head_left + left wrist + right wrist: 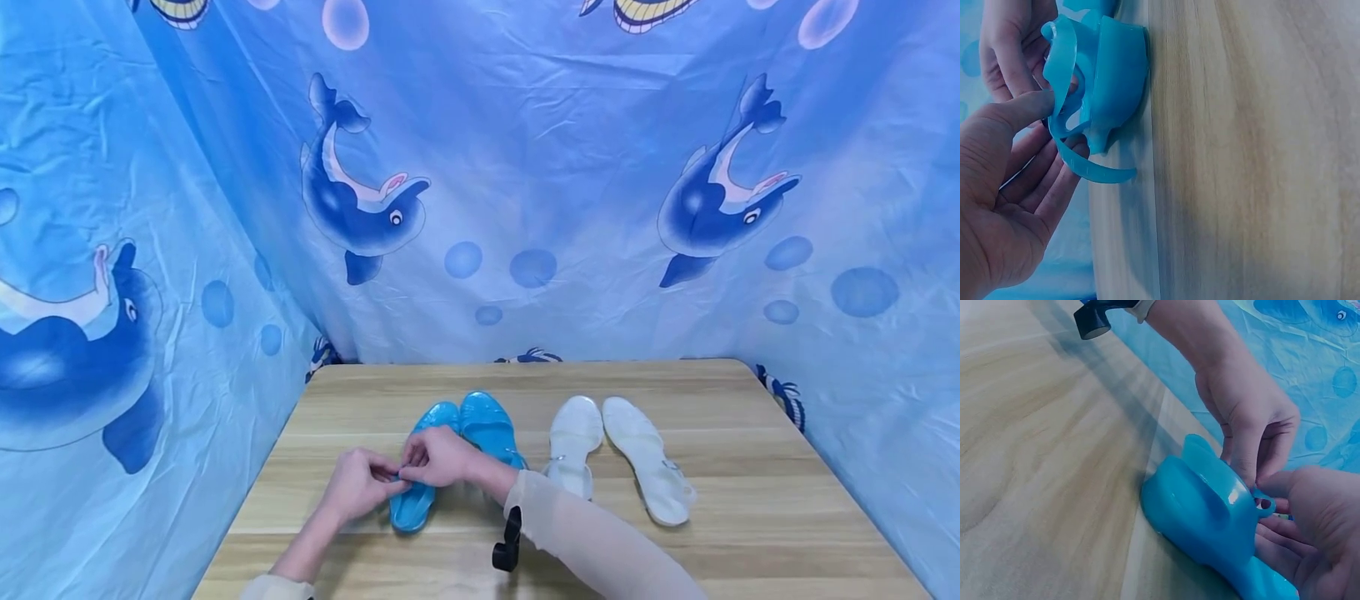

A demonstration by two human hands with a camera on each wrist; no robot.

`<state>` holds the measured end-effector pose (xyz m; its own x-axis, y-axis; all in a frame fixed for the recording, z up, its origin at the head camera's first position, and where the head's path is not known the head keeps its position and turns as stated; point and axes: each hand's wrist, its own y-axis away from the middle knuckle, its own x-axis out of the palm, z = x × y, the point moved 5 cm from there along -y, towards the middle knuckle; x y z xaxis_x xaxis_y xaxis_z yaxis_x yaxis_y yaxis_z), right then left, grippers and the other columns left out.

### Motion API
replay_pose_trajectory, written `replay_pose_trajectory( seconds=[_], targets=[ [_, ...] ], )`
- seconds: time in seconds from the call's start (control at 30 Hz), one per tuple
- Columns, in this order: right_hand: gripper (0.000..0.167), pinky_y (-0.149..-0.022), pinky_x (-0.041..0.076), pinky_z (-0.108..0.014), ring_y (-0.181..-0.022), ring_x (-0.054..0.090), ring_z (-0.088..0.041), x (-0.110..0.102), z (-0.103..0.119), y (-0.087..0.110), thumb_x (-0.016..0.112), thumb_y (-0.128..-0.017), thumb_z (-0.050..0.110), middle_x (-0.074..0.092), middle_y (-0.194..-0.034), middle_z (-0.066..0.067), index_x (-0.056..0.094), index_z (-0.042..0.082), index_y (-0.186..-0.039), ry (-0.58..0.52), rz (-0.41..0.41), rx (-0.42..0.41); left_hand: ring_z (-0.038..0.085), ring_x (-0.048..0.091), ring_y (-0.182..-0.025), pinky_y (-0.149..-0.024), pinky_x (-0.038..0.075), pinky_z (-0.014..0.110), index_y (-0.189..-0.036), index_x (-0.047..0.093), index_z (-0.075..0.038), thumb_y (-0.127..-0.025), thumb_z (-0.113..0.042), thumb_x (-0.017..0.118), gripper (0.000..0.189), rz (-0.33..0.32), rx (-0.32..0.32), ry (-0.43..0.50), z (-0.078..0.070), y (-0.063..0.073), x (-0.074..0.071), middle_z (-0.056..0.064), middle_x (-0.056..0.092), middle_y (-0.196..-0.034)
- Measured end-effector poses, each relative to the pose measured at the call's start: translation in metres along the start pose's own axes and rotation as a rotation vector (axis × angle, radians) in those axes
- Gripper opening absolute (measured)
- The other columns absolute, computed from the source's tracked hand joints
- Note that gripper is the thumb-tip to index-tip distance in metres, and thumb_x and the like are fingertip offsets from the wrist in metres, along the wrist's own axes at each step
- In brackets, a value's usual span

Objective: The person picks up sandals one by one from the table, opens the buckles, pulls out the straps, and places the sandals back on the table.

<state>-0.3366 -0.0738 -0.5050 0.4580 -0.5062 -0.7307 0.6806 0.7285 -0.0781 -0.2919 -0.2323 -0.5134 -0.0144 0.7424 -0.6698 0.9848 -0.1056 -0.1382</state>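
A glossy blue sandal (409, 510) lies at the left of the wooden table, toe away from me. My left hand (356, 483) pinches its ankle strap (1063, 69) between thumb and fingers. From the right, my right hand (444, 456) pinches the strap by its fastening, fingertips meeting those of the left hand. In the left wrist view, one strap end curls free below the fingers. The right wrist view shows a small strap loop (1265, 505) between the hands. Fingers hide most of the fastening. The matching blue sandal (487, 423) stands just right of it.
Two white sandals, a left one (576, 429) and a right one (643, 458), lie farther right on the wooden table (750, 517). A black wrist-camera mount (507, 542) hangs below my right wrist. Blue dolphin-printed curtains (525, 167) stand around the table's back and sides.
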Motion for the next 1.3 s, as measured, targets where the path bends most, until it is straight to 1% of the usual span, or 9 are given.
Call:
replay_pose_trajectory(
  seconds=[0.13, 0.33, 0.47, 0.63, 0.77, 0.93, 1.03, 1.13, 1.3],
  targets=[
    [0.005, -0.073, 0.054, -0.011, -0.077, 0.065, 0.008, 0.0001, -0.0003, 0.0001, 0.079, -0.098, 0.022, 0.077, -0.087, 0.009, 0.08, 0.017, -0.096, -0.01, -0.016, 0.0, 0.004, 0.073, -0.068, -0.063, 0.059, 0.02, -0.088, 0.086, -0.011, -0.077, -0.022, 0.096, 0.018, 0.002, 0.004, -0.017, 0.0, -0.0007, 0.0003, 0.002, 0.082, -0.081],
    [0.007, -0.072, 0.054, -0.011, -0.077, 0.062, 0.007, 0.0003, -0.0012, 0.0013, 0.078, -0.097, 0.015, 0.074, -0.085, 0.01, 0.074, 0.017, -0.091, -0.009, -0.013, 0.001, 0.002, 0.071, -0.068, -0.063, 0.059, 0.02, -0.085, 0.085, -0.015, -0.077, -0.021, 0.095, 0.014, 0.014, -0.004, -0.043, 0.0016, -0.0016, 0.0009, -0.001, 0.081, -0.081],
    [0.005, -0.073, 0.054, -0.012, -0.077, 0.062, 0.007, 0.0003, -0.0008, 0.0005, 0.077, -0.098, 0.018, 0.073, -0.087, 0.01, 0.074, 0.017, -0.094, -0.017, -0.004, 0.005, 0.002, 0.07, -0.069, -0.064, 0.059, 0.02, -0.085, 0.085, -0.016, -0.077, -0.021, 0.095, 0.014, 0.017, 0.0, -0.042, 0.0021, -0.0013, -0.0003, -0.002, 0.081, -0.082],
    [0.007, -0.074, 0.055, -0.013, -0.078, 0.064, 0.006, 0.0005, -0.0013, 0.0002, 0.079, -0.098, 0.024, 0.076, -0.089, 0.009, 0.078, 0.018, -0.097, -0.049, -0.003, 0.021, 0.003, 0.072, -0.072, -0.066, 0.06, 0.02, -0.087, 0.085, -0.014, -0.078, -0.021, 0.095, 0.015, 0.018, 0.012, -0.025, 0.0008, -0.0006, -0.0009, 0.0, 0.082, -0.083],
    [0.005, -0.075, 0.055, -0.012, -0.08, 0.065, 0.007, 0.0014, -0.0014, 0.0011, 0.079, -0.098, 0.022, 0.076, -0.09, 0.01, 0.078, 0.018, -0.096, -0.024, -0.008, 0.005, 0.002, 0.072, -0.072, -0.066, 0.06, 0.02, -0.087, 0.085, -0.014, -0.078, -0.022, 0.095, 0.015, 0.024, 0.019, -0.019, 0.0015, -0.0001, -0.0005, 0.001, 0.082, -0.084],
    [0.007, -0.074, 0.054, -0.013, -0.08, 0.063, 0.005, 0.0008, -0.0033, 0.0027, 0.078, -0.098, 0.019, 0.073, -0.088, 0.01, 0.072, 0.019, -0.093, -0.011, -0.005, 0.018, 0.002, 0.07, -0.07, -0.065, 0.058, 0.02, -0.084, 0.084, -0.015, -0.077, -0.022, 0.095, 0.015, 0.024, 0.011, -0.027, 0.002, 0.0006, -0.0006, -0.001, 0.081, -0.082],
    [0.005, -0.076, 0.054, -0.013, -0.081, 0.064, 0.004, -0.0005, -0.0037, 0.0022, 0.076, -0.099, 0.019, 0.074, -0.091, 0.009, 0.073, 0.018, -0.096, -0.025, -0.009, 0.018, 0.002, 0.069, -0.07, -0.064, 0.058, 0.02, -0.083, 0.084, -0.015, -0.077, -0.022, 0.095, 0.015, 0.025, -0.001, -0.032, 0.0019, 0.0005, -0.0008, -0.001, 0.081, -0.081],
    [0.005, -0.077, 0.055, -0.012, -0.082, 0.065, 0.006, -0.0004, -0.0031, 0.0012, 0.077, -0.099, 0.023, 0.077, -0.094, 0.008, 0.075, 0.018, -0.099, -0.023, -0.007, -0.002, 0.002, 0.07, -0.07, -0.065, 0.058, 0.02, -0.082, 0.084, -0.017, -0.077, -0.022, 0.095, 0.014, 0.02, -0.014, -0.037, 0.002, 0.0002, -0.0009, -0.002, 0.081, -0.08],
    [0.006, -0.075, 0.054, -0.012, -0.08, 0.064, 0.007, -0.0006, -0.0017, 0.0021, 0.078, -0.099, 0.024, 0.076, -0.091, 0.01, 0.076, 0.019, -0.096, -0.016, 0.006, -0.007, 0.003, 0.072, -0.072, -0.066, 0.059, 0.019, -0.084, 0.085, -0.016, -0.078, -0.022, 0.095, 0.014, 0.026, 0.014, -0.018, 0.001, -0.0005, 0.0003, -0.001, 0.081, -0.082]
  ],
)
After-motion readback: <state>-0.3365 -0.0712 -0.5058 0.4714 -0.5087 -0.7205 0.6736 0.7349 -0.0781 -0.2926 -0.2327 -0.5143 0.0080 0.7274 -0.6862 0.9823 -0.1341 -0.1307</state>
